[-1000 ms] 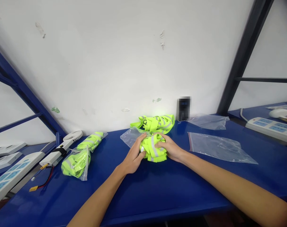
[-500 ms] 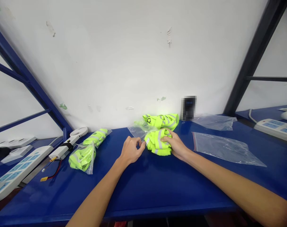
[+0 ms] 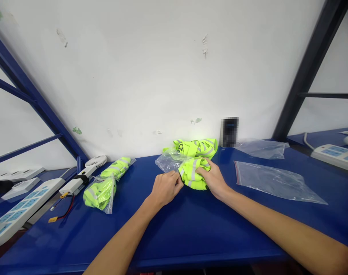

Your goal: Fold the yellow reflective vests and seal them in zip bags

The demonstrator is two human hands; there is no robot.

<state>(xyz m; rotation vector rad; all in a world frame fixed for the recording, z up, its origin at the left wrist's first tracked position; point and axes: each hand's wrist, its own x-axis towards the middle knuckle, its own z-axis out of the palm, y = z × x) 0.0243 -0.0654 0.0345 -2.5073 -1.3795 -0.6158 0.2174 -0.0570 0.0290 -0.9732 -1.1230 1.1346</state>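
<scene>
A bundled neon-yellow reflective vest [image 3: 194, 173] with grey bands sits at the middle of the blue table. My right hand [image 3: 213, 176] grips it from the right, thumb on top. At its left edge my left hand [image 3: 167, 187] is closed, fingertips pinching the vest's edge; the exact spot is partly hidden by the fingers. Just behind lies a second neon-yellow vest [image 3: 201, 147], with a crumpled clear plastic bag [image 3: 166, 162] to its left. To the right, a flat clear zip bag [image 3: 277, 181] with a red seal lies on the table.
On the left are bagged yellow vests [image 3: 101, 193], a small white fan [image 3: 96, 160], a cable with yellow connectors [image 3: 62, 217] and a power strip [image 3: 27, 208]. Against the wall stands a blurred dark object [image 3: 229, 131], beside another clear bag [image 3: 262, 148]. A power strip [image 3: 336, 152] lies far right.
My left hand has moved slightly right and its fingers have closed at the vest's left edge. My right hand keeps its hold on the bundle.
</scene>
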